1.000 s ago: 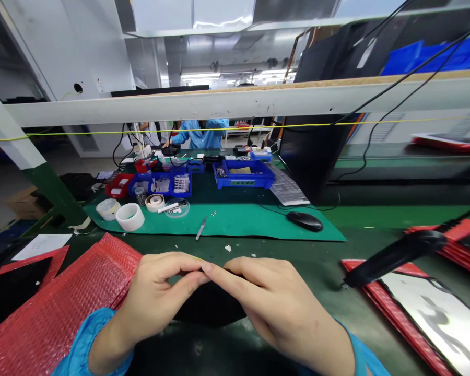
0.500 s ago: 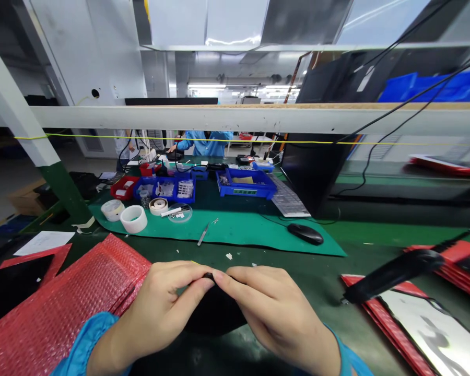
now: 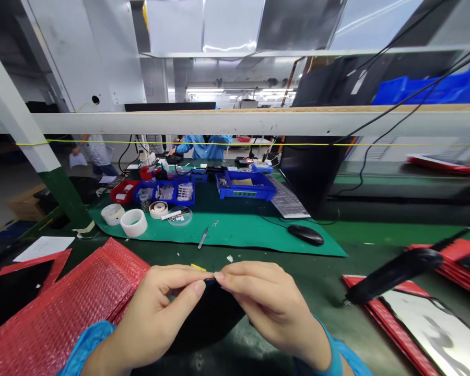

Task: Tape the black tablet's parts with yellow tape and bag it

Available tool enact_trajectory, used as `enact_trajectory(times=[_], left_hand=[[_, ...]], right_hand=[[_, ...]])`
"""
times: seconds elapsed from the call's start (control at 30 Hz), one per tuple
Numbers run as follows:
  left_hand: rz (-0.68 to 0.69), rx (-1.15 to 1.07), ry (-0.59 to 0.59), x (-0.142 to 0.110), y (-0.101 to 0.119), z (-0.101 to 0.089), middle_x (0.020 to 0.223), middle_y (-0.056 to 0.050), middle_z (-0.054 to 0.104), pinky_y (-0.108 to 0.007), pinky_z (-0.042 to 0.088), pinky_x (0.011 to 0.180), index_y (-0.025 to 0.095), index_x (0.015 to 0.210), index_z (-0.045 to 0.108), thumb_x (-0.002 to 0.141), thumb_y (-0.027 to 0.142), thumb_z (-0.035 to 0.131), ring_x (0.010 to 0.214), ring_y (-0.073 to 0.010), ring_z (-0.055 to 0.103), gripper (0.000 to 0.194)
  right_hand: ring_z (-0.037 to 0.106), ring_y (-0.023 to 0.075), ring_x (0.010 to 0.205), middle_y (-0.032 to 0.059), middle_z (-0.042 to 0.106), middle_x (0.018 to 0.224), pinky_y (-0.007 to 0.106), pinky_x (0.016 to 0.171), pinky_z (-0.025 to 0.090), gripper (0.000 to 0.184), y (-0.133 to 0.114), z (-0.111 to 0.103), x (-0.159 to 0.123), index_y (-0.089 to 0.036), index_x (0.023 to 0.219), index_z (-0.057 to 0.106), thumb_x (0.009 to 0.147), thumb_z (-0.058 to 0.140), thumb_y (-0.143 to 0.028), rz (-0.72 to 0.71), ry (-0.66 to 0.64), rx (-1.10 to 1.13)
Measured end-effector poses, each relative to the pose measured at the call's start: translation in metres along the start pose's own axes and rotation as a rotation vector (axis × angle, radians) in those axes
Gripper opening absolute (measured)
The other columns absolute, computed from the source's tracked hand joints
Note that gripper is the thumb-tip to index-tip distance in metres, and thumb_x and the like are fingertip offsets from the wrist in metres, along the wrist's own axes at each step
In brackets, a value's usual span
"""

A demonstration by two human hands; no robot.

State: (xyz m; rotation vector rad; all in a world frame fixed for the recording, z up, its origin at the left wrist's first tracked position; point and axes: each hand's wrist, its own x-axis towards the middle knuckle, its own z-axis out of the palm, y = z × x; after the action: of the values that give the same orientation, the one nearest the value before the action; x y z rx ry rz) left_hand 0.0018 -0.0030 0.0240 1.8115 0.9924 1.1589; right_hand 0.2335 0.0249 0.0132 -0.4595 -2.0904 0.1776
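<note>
My left hand (image 3: 162,308) and my right hand (image 3: 270,305) meet fingertip to fingertip at the upper edge of a black flat panel (image 3: 209,318). The panel stretches down toward me between the hands, and its lower part merges with the dark table. Thumb and forefinger of my left hand pinch that edge. My right fingers are pressed together on the same edge, with the thumb mostly hidden. A small yellow strip (image 3: 198,267) shows just beyond my left knuckles. Ahead, tweezers (image 3: 203,236) lie on the green mat (image 3: 243,230).
Red bubble-wrap bags (image 3: 70,297) lie at left. A black electric screwdriver (image 3: 395,274) hangs at right over a light panel (image 3: 434,329) on red bags. Tape rolls (image 3: 133,223), blue bins (image 3: 245,192) and a mouse (image 3: 305,234) are on the mat. A co-worker in blue (image 3: 207,148) sits opposite.
My left thumb has slid slightly left along the panel's edge, and more of the yellow strip shows. In the background at left, a person has moved further left.
</note>
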Motion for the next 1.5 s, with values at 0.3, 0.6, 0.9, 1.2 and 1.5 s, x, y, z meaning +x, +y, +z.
enact_trajectory(times=[0.3,0.6,0.9,1.2,1.5], left_hand=[[-0.015,0.007,0.019,-0.0004,0.0012,-0.0001,0.108,-0.003,0.086,-0.021,0.062,0.087,0.031,0.116,0.086,0.101,0.023,0.065,0.094,-0.0185,0.081,0.027],[0.019,0.009,0.031,-0.0003,0.0014,0.0001,0.104,-0.002,0.087,-0.019,0.062,0.084,0.033,0.114,0.087,0.101,0.021,0.066,0.090,-0.0162,0.081,0.027],[0.028,0.004,0.046,0.0009,0.0024,0.0002,0.097,0.000,0.087,-0.015,0.060,0.076,0.033,0.109,0.088,0.098,0.017,0.068,0.080,-0.0134,0.080,0.028],[0.043,0.038,0.057,-0.0029,0.0020,-0.0007,0.100,-0.002,0.087,-0.018,0.063,0.080,0.032,0.111,0.088,0.097,0.016,0.067,0.086,-0.0166,0.081,0.030],[0.047,0.044,0.088,-0.0001,0.0053,0.0011,0.092,-0.004,0.087,-0.019,0.063,0.071,0.029,0.104,0.090,0.096,0.018,0.068,0.077,-0.0178,0.082,0.026]], right_hand=[[0.079,0.0147,0.091,0.0061,0.081,0.105,0.023,0.080,0.061,0.031,0.0023,0.0029,0.0001,-0.021,0.122,0.074,0.101,0.059,-0.003,0.026,0.021,0.049],[0.079,0.0156,0.088,0.0067,0.081,0.103,0.024,0.076,0.062,0.031,-0.0010,0.0025,0.0010,-0.022,0.121,0.074,0.101,0.057,-0.004,0.023,0.021,0.042],[0.078,0.0165,0.090,0.0076,0.081,0.103,0.025,0.077,0.061,0.031,-0.0035,0.0043,-0.0011,-0.019,0.121,0.073,0.101,0.056,-0.003,0.008,0.006,0.003],[0.079,0.0163,0.090,0.0066,0.081,0.103,0.024,0.077,0.062,0.033,-0.0046,0.0024,0.0011,-0.021,0.122,0.073,0.101,0.056,-0.003,0.021,0.014,0.014],[0.078,0.0165,0.089,0.0076,0.081,0.102,0.026,0.076,0.062,0.033,-0.0052,0.0053,-0.0008,-0.021,0.123,0.073,0.102,0.055,-0.003,0.020,0.005,0.005]])
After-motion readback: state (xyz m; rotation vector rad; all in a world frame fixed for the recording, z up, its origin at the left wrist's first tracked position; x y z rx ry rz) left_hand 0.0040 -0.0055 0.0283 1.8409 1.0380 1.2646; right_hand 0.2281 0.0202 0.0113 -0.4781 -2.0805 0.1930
